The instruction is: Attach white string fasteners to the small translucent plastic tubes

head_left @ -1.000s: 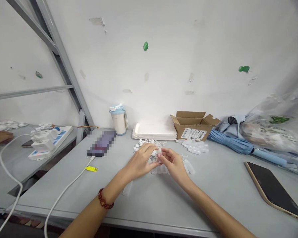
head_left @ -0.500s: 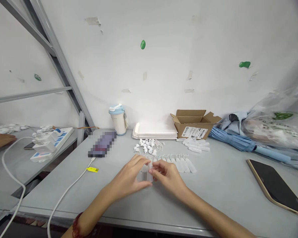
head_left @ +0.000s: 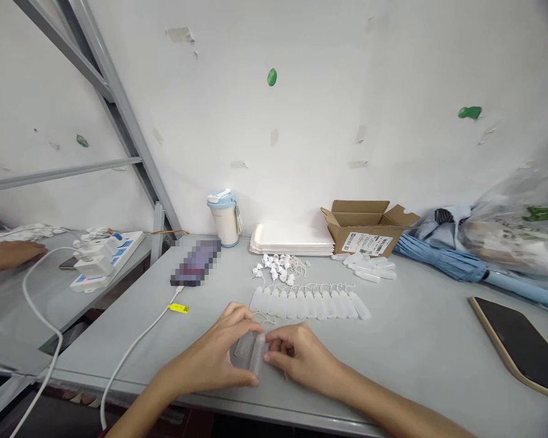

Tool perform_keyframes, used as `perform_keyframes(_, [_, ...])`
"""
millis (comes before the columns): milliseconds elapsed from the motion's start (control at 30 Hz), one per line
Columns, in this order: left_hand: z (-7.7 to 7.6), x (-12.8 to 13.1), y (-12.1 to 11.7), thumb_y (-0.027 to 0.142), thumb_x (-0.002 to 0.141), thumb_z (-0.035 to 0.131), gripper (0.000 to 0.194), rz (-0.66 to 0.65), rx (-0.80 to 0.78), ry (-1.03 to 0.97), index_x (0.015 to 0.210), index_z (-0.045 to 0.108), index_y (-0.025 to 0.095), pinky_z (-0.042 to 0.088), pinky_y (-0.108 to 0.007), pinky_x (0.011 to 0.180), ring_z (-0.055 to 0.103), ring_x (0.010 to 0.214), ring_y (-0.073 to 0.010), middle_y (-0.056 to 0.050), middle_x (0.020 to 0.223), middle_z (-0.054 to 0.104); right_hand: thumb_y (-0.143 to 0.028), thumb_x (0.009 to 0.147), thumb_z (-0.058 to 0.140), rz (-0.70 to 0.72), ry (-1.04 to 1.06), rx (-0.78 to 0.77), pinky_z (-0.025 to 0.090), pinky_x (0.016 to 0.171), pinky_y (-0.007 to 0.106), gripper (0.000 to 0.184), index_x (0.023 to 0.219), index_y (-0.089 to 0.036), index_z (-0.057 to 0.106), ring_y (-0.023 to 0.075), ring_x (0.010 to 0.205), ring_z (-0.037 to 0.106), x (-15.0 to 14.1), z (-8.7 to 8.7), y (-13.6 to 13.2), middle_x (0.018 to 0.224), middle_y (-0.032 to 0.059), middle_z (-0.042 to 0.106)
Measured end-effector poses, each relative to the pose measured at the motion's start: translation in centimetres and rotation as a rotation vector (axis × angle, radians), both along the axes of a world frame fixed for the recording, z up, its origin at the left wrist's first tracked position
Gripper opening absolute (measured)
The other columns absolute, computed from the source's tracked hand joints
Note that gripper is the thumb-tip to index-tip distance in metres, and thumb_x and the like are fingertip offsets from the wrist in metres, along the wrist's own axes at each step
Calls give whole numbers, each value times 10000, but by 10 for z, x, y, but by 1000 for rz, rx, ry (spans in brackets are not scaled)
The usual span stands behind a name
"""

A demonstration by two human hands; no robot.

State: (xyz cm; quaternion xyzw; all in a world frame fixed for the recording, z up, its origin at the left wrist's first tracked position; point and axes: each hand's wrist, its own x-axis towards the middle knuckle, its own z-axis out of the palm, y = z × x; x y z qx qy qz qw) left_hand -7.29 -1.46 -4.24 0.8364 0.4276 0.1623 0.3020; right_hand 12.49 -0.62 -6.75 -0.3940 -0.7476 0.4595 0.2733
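Note:
My left hand [head_left: 226, 347] grips a small clear plastic tube [head_left: 257, 356] by its two ends, thumb at the bottom and fingertips at the top. Behind that tube another translucent tube [head_left: 243, 348] shows partly, with a thin white string [head_left: 265, 319] near its top. My right hand [head_left: 296, 351] is curled beside the tube, its thumb and forefinger close to the tube's right side; whether they touch it or pinch something small is unclear. Just beyond both hands lies a row of several frosted tubes [head_left: 310, 305] with white strings at their tops.
Behind the row are small white caps [head_left: 276, 267] with strings and a heap of loose tubes [head_left: 369, 267]. Farther back stand white envelopes [head_left: 292, 240], an open carton [head_left: 365, 234] and a cup [head_left: 225, 222]. Phones, a cable [head_left: 132, 337] and an umbrella [head_left: 442, 258] flank the space. Another person's hand [head_left: 13, 252] is far left.
Both hands have come nearer to me and slightly left, away from the tube row, with the tube in my left hand. The whole row now shows. The view has shifted a little.

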Motion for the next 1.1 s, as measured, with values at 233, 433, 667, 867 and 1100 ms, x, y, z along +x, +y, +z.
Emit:
perform_keyframes(233, [-1,-2,9,282,576,768,537,-4,32,22,1071,561,250,399,-370,900,398,1066,-234,-35,1055,468,-198,740,598,-6,-74,85,386,527,212,172,885,-155,681,111,535,490,0,-8,3,605,-13,587])
perform_keyframes(433, [-1,-2,17,313,578,767,543,-14,76,48,1084,578,245,399,-377,902,401,1062,-241,-43,1061,468,-206,753,595,-7,-142,157,374,547,216,216,954,-156,658,111,545,489,1,-11,5,628,-16,593])
perform_keyframes(667, [-2,-5,17,336,614,745,529,-14,102,45,1105,568,251,401,-383,901,393,1067,-242,-47,1062,464,-209,760,594,0,-191,228,369,567,225,118,854,-170,654,118,558,497,2,-7,3,637,-18,596])
perform_keyframes(867, [-6,-6,17,314,618,740,563,-13,104,31,1141,539,255,391,-407,914,390,1065,-250,-50,1067,466,-208,757,598,12,-191,215,381,578,229,185,927,-166,659,126,572,509,3,-6,4,660,-8,612])
perform_keyframes(1100, [1,-3,18,339,622,745,589,-25,90,30,1161,525,249,391,-411,910,396,1067,-251,-56,1067,478,-186,754,589,10,-162,244,377,549,212,191,932,-164,655,116,559,499,2,-9,3,641,-14,593])
